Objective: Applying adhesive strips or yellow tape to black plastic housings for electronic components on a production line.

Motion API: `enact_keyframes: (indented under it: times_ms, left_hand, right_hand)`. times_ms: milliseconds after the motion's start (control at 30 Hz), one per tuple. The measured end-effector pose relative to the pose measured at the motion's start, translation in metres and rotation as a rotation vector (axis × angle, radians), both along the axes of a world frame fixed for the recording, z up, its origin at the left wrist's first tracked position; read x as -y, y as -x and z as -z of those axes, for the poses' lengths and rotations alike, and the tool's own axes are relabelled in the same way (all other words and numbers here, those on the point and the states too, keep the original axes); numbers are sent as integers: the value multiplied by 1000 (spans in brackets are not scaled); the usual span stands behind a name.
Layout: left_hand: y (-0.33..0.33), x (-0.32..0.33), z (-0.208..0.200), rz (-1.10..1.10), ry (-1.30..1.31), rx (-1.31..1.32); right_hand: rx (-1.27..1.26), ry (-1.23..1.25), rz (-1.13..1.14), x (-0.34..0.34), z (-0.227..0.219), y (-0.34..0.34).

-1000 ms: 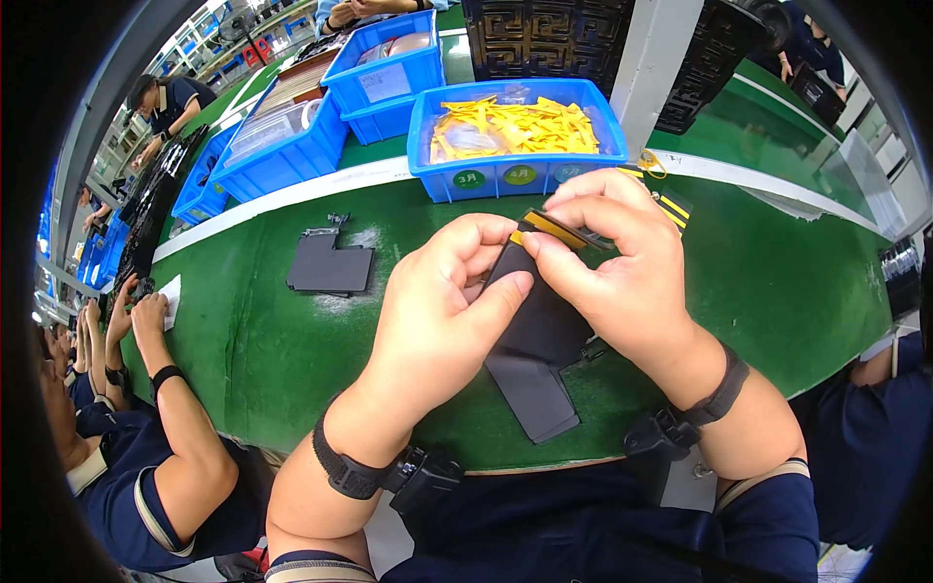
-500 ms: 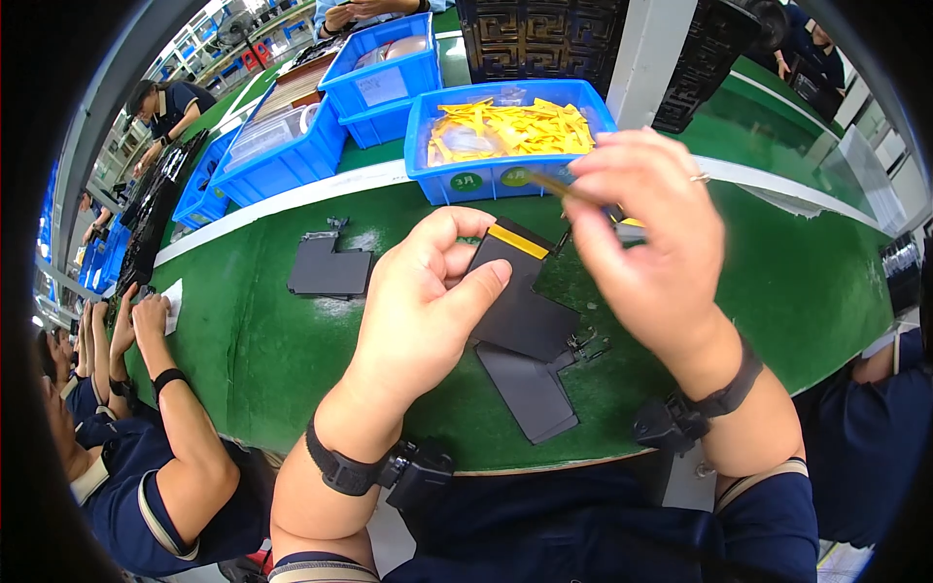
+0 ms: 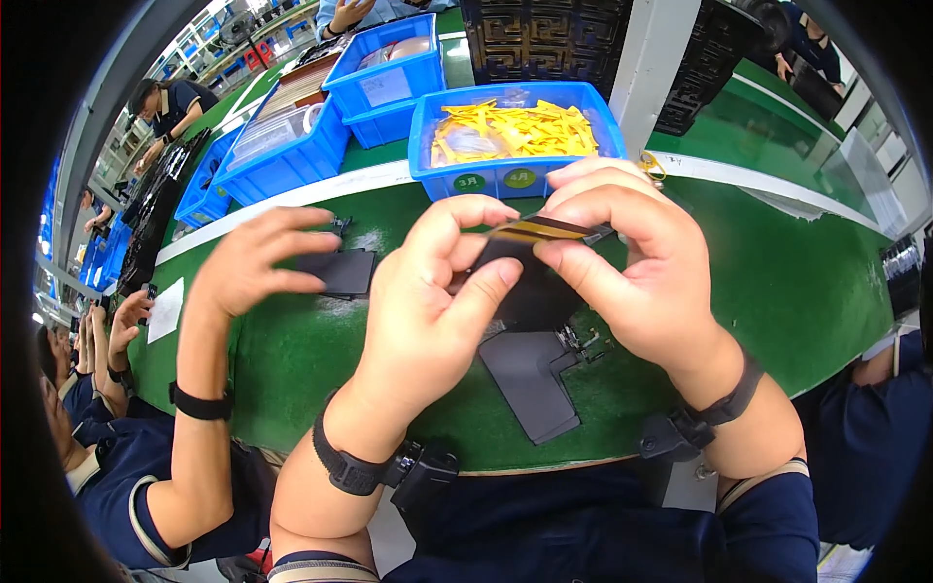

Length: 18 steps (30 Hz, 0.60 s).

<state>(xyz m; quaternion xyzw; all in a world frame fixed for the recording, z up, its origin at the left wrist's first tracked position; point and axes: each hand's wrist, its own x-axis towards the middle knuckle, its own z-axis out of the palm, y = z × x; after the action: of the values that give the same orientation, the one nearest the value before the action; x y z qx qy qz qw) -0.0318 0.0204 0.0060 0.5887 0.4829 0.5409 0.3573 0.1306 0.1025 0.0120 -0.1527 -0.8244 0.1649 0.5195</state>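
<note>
Head: black piece (image 3: 536, 297) in left hand (image 3: 428, 291).

Your green counter (image 3: 777, 291) spreads wide, with a white strip (image 3: 374, 178) running along it. A pale post (image 3: 656, 68) rises beyond; a grey frame (image 3: 103, 85) stands at your left, and small red stools (image 3: 257, 54) sit farther back.

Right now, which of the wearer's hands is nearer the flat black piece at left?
Left. The left hand is just right of that piece; the right hand, farther right.
</note>
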Motion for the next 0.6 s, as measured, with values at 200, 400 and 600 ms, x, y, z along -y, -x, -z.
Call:
enact_keyframes:
  times_ms: [200, 400, 600]
  left_hand:
    - [-1, -4, 4, 55, -3, 217]
    - [0, -4, 3, 44, 27, 472]
    - [-4, -3, 3, -5, 28, 407]
  right_hand:
    - [-72, -149, 56, 3, -6, 3]
    - [-95, 20, 118, 2, 6, 6]
    - [-66, 114, 131, 9, 8, 8]
